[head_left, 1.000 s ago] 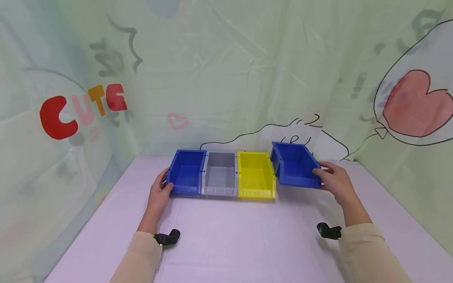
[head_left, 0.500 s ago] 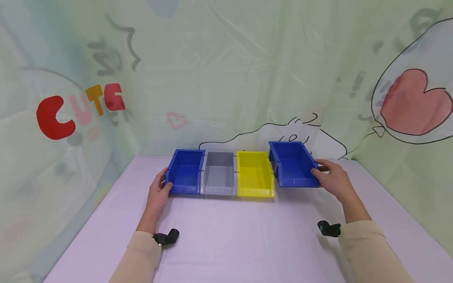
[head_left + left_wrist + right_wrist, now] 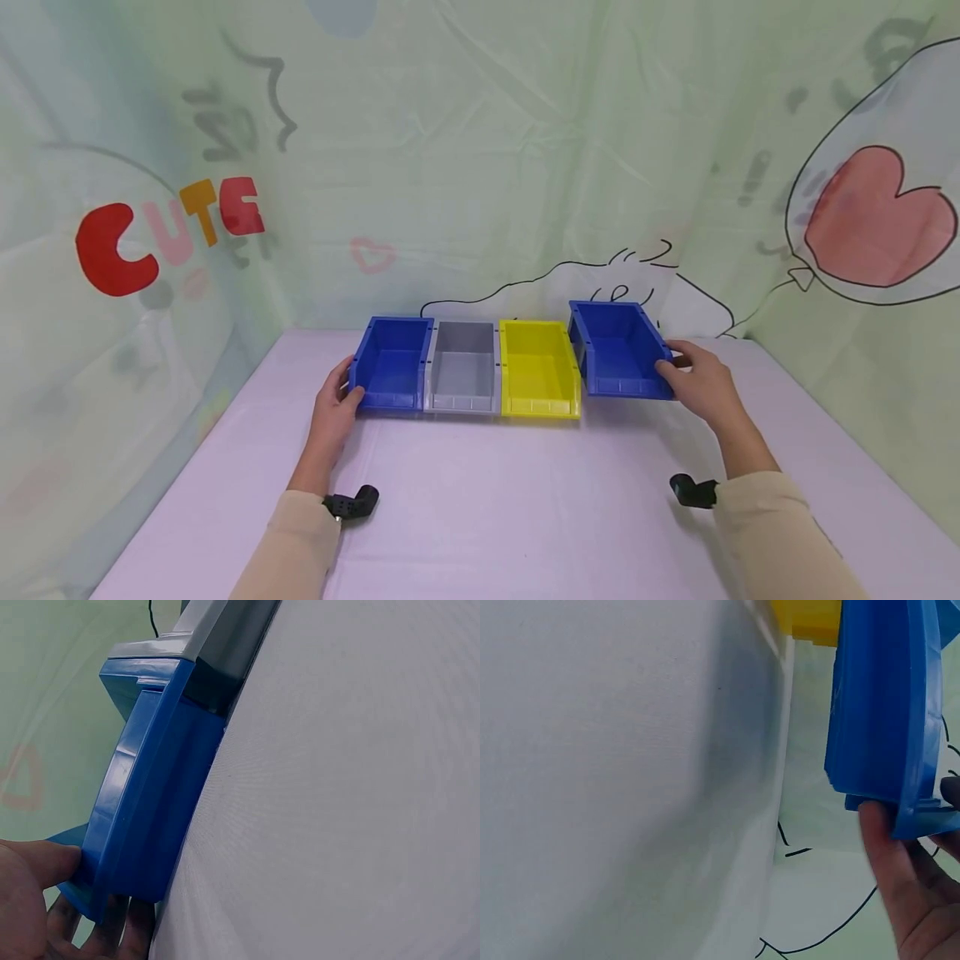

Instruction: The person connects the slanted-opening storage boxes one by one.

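Three bins stand side by side on the table: a blue bin (image 3: 392, 367) at the left, a grey bin (image 3: 462, 379) and a yellow bin (image 3: 538, 371). My left hand (image 3: 333, 417) grips the outer side of the left blue bin, thumb (image 3: 56, 861) on its rim and fingers on the outside. A second blue bin (image 3: 621, 358) is held up off the table by my right hand (image 3: 703, 385), which pinches its right side wall. It hangs just right of the yellow bin, slightly higher. In the right wrist view, a gap shows between this bin (image 3: 877, 705) and the table.
A pale lilac cloth covers the table (image 3: 487, 508). Behind it rises a printed green curtain (image 3: 480, 167), close to the backs of the bins. Black wrist cameras sit on both wrists; the right one (image 3: 693, 492) is near the table surface.
The lifted blue bin has moved slightly left with my right hand and turned, so its front edge now looks more level. My left hand keeps its grip on the left blue bin.
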